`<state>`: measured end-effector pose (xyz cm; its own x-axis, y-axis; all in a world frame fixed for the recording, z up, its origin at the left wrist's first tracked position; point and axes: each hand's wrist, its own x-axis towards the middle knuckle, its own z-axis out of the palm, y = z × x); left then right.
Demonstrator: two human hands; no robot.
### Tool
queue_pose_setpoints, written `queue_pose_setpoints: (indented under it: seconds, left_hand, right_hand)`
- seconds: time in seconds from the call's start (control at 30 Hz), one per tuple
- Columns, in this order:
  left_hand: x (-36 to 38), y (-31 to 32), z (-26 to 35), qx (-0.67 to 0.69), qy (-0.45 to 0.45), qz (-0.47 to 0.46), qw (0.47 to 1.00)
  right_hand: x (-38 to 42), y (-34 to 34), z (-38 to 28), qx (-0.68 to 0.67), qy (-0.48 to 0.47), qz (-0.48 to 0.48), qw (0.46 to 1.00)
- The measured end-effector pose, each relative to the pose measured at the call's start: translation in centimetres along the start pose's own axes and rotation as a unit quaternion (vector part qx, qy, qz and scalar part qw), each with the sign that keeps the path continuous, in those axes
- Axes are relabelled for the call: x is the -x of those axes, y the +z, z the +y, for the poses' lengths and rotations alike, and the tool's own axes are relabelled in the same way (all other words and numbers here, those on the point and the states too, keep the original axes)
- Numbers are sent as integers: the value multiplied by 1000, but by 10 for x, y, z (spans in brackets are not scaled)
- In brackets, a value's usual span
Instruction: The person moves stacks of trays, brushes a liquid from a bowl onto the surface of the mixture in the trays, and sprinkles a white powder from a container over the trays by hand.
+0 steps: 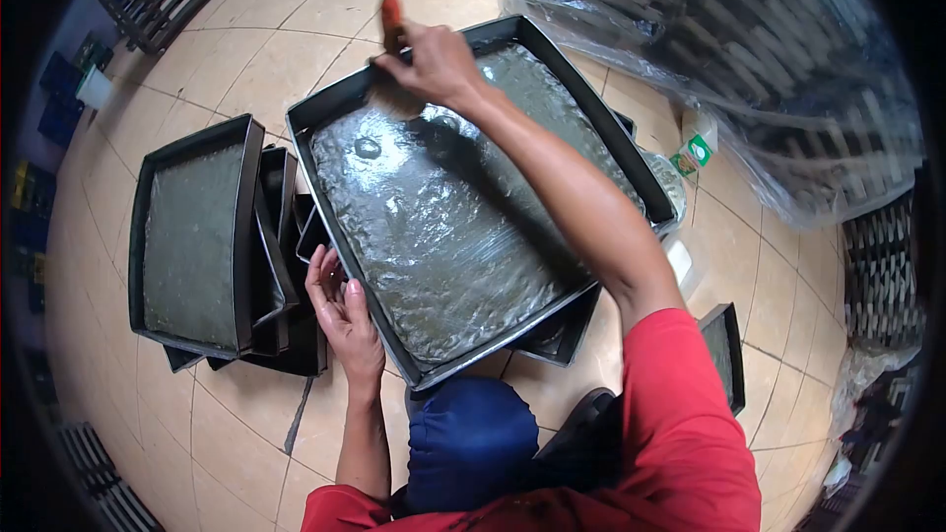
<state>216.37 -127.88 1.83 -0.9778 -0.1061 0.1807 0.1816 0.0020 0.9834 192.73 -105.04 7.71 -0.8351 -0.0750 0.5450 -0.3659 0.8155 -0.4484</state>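
Observation:
A large rectangular metal baking pan [463, 236] lies at an angle before me, its wrinkled dark inner surface shiny and wet. My right hand [434, 64] is closed around a brush [392, 18] with a red-tipped handle. The bristles are over the pan's far left part, and my forearm crosses above the pan. My left hand [347, 320] is at the pan's left outer wall, with its fingers apart and slightly curled. Its thumb is right by the wall, and nothing is wrapped in the fingers.
Other pans [192, 246] are stacked on the left, and more dark pans show beneath the large one. A small pan [724, 355] lies at right on the tiled floor [236, 424]. Plastic sheeting [709, 59] covers a slatted stack at the upper right. A green-labelled package [695, 150] is nearby.

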Motion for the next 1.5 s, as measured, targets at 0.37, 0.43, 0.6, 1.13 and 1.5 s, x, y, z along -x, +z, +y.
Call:
queue_pose_setpoints:
  seconds: [0.37, 0.43, 0.6, 1.13, 1.5]
  left_hand:
    - [-3, 3, -1, -23, 23, -17, 999]
    - [-4, 3, 1, -62, 41, -11, 997]
    - [-1, 0, 0, -61, 47, 4, 997]
    - [-3, -6, -1, -52, 56, -28, 997]
    - [-6, -2, 3, -44, 52, -34, 997]
  right_hand:
    - [120, -99, -5, 13, -1, 82, 997]
    - [134, -65, -67, -111, -44, 13, 993]
    - [140, -35, -102, -228, 52, -52, 971]
    - [213, -173, 25, -47, 208, 30, 977]
    - [230, -129, -92, -294, 62, -130, 945]
